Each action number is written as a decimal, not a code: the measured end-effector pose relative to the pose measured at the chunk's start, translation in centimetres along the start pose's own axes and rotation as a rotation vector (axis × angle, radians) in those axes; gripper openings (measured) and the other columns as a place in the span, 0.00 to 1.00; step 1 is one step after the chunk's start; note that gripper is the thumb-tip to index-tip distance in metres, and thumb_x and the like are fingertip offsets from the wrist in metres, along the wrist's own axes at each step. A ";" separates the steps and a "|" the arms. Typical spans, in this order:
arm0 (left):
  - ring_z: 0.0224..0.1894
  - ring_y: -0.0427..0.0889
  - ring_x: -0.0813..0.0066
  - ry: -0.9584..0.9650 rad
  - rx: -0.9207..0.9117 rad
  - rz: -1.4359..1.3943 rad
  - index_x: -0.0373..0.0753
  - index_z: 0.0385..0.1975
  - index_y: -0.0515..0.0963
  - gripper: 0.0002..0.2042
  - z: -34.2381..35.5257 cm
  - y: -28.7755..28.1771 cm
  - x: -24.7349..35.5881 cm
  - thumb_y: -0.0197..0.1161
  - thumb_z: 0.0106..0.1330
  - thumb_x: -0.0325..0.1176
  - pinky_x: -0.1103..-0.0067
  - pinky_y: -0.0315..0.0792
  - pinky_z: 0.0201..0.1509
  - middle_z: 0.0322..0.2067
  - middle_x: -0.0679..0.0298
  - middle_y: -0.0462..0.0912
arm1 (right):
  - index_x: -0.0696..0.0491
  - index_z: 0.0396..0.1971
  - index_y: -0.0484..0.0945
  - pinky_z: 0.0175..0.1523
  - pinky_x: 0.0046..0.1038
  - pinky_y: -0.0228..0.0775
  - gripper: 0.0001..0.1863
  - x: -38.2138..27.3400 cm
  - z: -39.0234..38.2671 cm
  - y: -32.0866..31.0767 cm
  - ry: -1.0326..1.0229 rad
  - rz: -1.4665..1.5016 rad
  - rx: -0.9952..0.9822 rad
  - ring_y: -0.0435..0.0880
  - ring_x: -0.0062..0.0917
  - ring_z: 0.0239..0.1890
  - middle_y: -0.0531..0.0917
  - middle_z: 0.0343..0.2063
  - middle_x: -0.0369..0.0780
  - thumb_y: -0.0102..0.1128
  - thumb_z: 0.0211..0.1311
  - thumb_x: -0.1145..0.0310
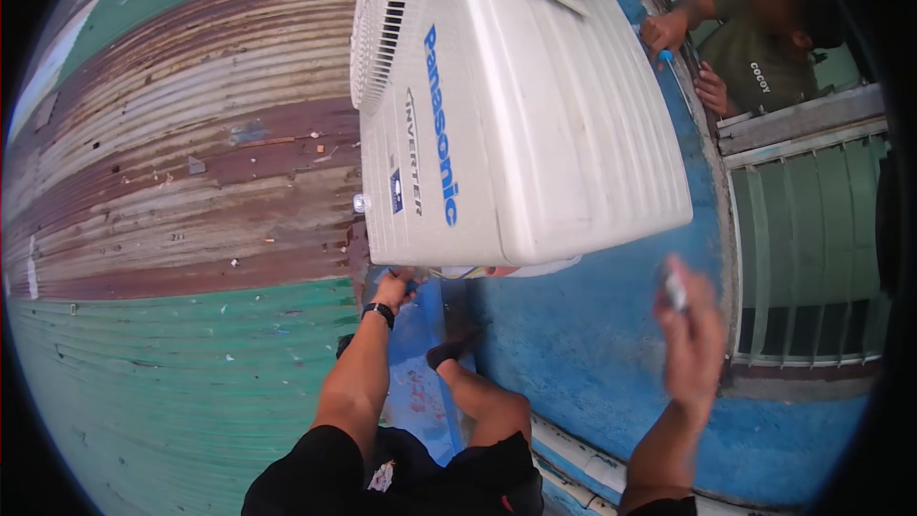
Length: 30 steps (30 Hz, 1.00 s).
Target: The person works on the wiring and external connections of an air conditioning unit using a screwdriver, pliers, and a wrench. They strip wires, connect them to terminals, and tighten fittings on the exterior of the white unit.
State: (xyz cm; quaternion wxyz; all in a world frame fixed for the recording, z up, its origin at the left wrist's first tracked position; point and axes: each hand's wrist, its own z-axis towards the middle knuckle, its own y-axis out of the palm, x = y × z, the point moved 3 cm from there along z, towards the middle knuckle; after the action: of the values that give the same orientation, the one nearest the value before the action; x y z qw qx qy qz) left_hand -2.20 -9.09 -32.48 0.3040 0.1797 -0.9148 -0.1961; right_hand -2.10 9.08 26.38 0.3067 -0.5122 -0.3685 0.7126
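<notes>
A white outdoor air-conditioner unit [583, 134] with a round fan grille fills the upper middle. Below its near lower edge, my left hand [394, 289] is closed, with a dark watch on the wrist. What its fingers hold is mostly hidden; something dark shows beside them. Wires [463, 272] peek out from under the unit near that hand. My right hand [693, 334] is raised off to the right, in front of the blue wall and apart from the unit. It is smeared by motion, its fingers closed round a small pale thing [676, 289] too blurred to name.
Corrugated roofing, rusty [191, 162] and green [201, 373], spreads to the left. The blue wall [592, 344] stands at the right, with pipes [583, 454] along its foot. Another person [764, 48] leans at a window, one hand gripping a blue-handled tool [666, 56]. Louvre panes [812, 239] sit below.
</notes>
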 end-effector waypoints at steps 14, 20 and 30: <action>0.39 0.79 0.77 0.003 0.077 0.127 0.45 0.57 0.75 0.20 2.7 -1.6 -0.7 0.58 0.75 0.51 0.78 0.75 0.31 0.40 0.65 0.84 | 0.55 0.54 0.82 0.49 0.31 0.70 0.22 -3.7 14.7 2.4 -0.428 -0.151 0.030 0.79 0.35 0.40 0.81 0.35 0.44 0.63 0.57 0.78; 0.28 0.78 0.76 0.012 0.006 -0.038 0.48 0.52 0.79 0.18 0.3 0.1 -0.6 0.63 0.71 0.52 0.77 0.72 0.32 0.36 0.67 0.85 | 0.56 0.54 0.82 0.50 0.27 0.70 0.22 -1.9 14.1 2.7 -0.275 -0.005 0.050 0.79 0.31 0.41 0.82 0.38 0.43 0.63 0.58 0.78; 0.26 0.79 0.76 0.144 0.056 0.121 0.38 0.47 0.79 0.23 1.4 0.0 -0.9 0.58 0.73 0.56 0.79 0.69 0.25 0.34 0.65 0.86 | 0.54 0.55 0.82 0.48 0.21 0.69 0.20 -1.1 13.9 3.9 -0.213 0.022 0.101 0.77 0.21 0.41 0.79 0.41 0.36 0.63 0.62 0.76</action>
State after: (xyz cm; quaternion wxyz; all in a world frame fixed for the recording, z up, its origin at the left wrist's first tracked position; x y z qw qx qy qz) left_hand -2.39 -8.32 -33.91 0.3752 0.1460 -0.9049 -0.1382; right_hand -15.31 3.12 26.47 0.2836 -0.4216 -0.3569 0.7839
